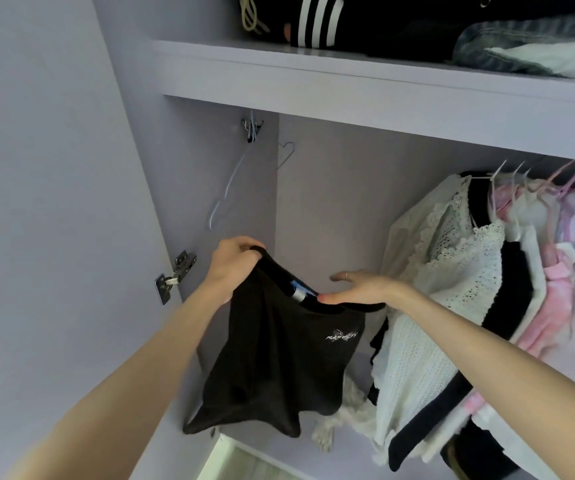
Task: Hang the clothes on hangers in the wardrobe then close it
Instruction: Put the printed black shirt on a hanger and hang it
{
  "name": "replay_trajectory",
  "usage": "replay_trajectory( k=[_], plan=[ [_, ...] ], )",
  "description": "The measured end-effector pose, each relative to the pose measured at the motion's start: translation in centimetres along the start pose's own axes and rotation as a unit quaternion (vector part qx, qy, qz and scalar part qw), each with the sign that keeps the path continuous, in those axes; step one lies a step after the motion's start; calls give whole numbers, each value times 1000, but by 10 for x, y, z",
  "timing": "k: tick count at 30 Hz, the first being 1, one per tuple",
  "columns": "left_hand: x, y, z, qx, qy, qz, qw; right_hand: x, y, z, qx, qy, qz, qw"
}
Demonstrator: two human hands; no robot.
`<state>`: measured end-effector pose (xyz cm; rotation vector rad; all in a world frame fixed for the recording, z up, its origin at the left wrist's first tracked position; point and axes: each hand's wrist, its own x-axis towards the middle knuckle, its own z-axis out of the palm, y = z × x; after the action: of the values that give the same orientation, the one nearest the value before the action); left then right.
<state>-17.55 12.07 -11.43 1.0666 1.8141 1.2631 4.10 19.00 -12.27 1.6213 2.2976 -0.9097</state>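
— Two hands on one item, we note: the left hand (235,256) grips the bunched shoulder of the black cotton T-shirt with a small white chest logo (279,358); the right hand (355,289) pinches its collar, other fingers straight.

— Where does it lie?

— Low in the purple wardrobe's (348,81) left half, neckline running left to right between the hands. We judge the thin pale-blue wire hanger (225,188) the target: above and far-left, nearest the left hand. The hung white and pink clothes (469,271) crowd the right.
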Motion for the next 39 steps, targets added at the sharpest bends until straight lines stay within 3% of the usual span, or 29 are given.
replay_trajectory(
  k=[3,9,12,15,17,20,24,31,39],
  plan=[
    [1,-2,-17,-3,41,1,999,8,-11,9,-105,-23,-56,993],
    [2,-13,-51,39,130,1,991,42,-26,12,-153,121,-53,979],
    [2,-10,-64,95,141,34,985,58,-41,8,-139,106,-58,983],
    [4,-2,-78,136,158,57,976,67,-72,-1,25,42,-69,996],
    [6,1,-85,139,164,69,974,73,-96,-7,161,7,-75,984],
    [9,3,-88,149,147,81,974,89,-132,-13,299,5,-83,951],
    [16,3,-91,170,128,78,974,120,-179,-20,478,22,-79,875],
    [27,3,-100,205,110,73,970,155,-220,-27,562,-10,-73,824],
    [35,5,-97,224,101,87,965,167,-217,-35,635,-33,-67,768]
  ],
)
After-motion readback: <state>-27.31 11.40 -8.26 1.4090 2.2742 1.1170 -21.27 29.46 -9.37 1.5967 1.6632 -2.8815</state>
